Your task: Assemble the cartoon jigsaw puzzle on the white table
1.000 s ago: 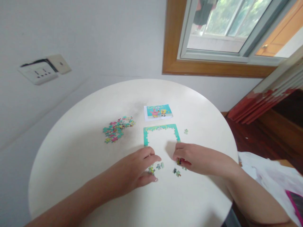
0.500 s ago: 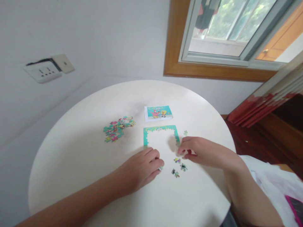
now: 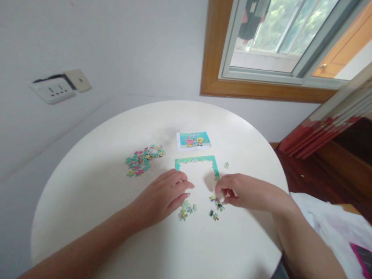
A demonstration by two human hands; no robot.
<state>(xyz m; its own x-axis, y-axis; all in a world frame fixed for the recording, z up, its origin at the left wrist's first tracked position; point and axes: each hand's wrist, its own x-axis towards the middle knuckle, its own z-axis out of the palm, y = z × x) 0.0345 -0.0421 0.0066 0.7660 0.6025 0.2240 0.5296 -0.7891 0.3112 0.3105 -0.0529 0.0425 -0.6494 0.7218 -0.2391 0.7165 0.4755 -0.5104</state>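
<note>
From my end I see a round white table (image 3: 162,252) filling most of the view. On it, the left hand (image 3: 165,193) hides the near end of the puzzle border's (image 3: 194,159) left strip, thumb and fingers parted. The right hand (image 3: 236,190) sits by the right strip, fingers curled, tips down at loose pieces (image 3: 213,215); I cannot tell whether they pinch one. The teal border lies in front of me, a top and two sides. I have a heap of pieces (image 3: 142,159) to its left, a picture card (image 3: 194,140) just beyond it, a small cluster (image 3: 183,214) near the left thumb, and one lone piece (image 3: 226,165) right of the border.
</note>
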